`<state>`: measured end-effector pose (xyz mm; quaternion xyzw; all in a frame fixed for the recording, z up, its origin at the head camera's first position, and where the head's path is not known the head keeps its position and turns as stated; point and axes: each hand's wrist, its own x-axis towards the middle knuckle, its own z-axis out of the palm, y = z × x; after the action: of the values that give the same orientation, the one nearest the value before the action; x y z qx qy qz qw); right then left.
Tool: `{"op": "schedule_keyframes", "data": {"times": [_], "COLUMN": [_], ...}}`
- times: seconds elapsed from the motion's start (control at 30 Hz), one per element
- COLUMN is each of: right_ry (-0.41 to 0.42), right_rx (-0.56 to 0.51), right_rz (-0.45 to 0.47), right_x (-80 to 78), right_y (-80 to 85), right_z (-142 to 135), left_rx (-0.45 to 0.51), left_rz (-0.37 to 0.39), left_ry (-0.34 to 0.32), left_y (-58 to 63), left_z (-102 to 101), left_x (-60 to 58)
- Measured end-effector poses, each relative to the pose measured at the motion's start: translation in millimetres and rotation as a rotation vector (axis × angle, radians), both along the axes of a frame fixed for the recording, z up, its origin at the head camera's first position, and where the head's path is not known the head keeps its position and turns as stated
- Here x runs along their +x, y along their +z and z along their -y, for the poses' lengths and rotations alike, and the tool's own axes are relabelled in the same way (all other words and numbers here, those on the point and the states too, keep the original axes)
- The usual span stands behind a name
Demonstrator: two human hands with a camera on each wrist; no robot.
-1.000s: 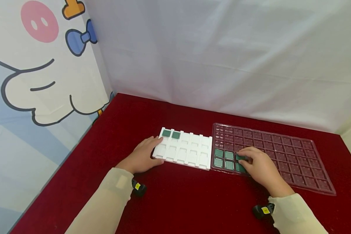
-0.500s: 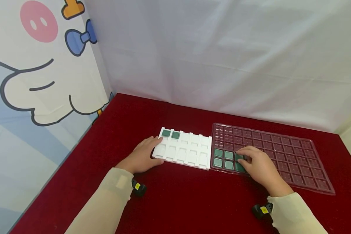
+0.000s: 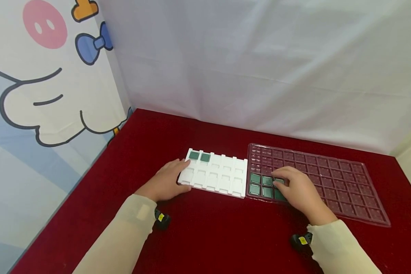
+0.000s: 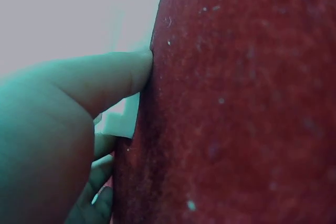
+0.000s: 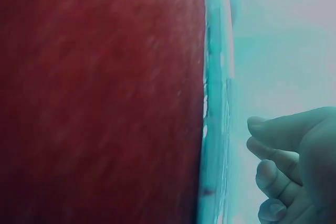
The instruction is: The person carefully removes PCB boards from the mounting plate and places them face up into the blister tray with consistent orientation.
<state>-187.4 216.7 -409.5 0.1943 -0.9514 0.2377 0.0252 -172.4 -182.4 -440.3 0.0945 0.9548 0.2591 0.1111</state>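
Observation:
My left hand [image 3: 167, 180] holds the left end of a white slotted tray [image 3: 226, 175], thumb at its front edge and fingers at the far side. In the left wrist view, the thumb [image 4: 121, 74] lies against the tray's edge. Two green square chips, a left one [image 3: 194, 155] and a right one [image 3: 205, 157], sit in its back row. My right hand [image 3: 299, 190] is over the clear plastic tray [image 3: 342, 190], thumb and forefinger pinching a green chip [image 3: 279, 180]. The right wrist view shows both fingertips close together; the chip cannot be made out there.
Several more green chips [image 3: 267, 192] lie in the clear tray's near left pockets. Both trays sit side by side on a red cloth-covered table [image 3: 209, 236]. A white curtain [image 3: 246, 76] hangs behind, and a cartoon-printed cloth [image 3: 54, 99] is at the left.
My right hand has shifted slightly left and away from me, with the pinched chip between its fingertips. My left hand and the white tray have stayed in place.

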Motion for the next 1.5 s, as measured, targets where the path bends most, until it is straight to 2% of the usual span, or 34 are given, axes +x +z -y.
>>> {"op": "schedule_keyframes", "data": {"times": [0.47, 0.8, 1.0, 1.23, 1.5], "right_ry": [0.007, 0.017, 0.017, 0.027, 0.041], "right_rx": [-0.02, -0.012, -0.004, -0.017, -0.026], "right_rz": [0.04, 0.077, 0.086, 0.07, 0.094], "right_x": [-16.7, -25.1, -28.4, -32.1, -33.6], "right_y": [0.0, 2.7, 5.5, 7.2, 5.2], "right_z": [33.6, 51.0, 61.9, 75.0, 91.7], "left_rx": [-0.07, 0.015, 0.063, 0.076, 0.089], "left_rz": [-0.125, -0.034, 0.009, 0.012, 0.024], "left_ry": [0.007, 0.071, 0.088, 0.092, 0.1], "left_y": [10.0, 12.3, 7.7, 2.1, 2.2], "left_z": [-5.2, -7.6, -6.0, -7.1, -5.7], "left_x": [1.6, -0.2, -0.9, -1.5, -1.0]}}
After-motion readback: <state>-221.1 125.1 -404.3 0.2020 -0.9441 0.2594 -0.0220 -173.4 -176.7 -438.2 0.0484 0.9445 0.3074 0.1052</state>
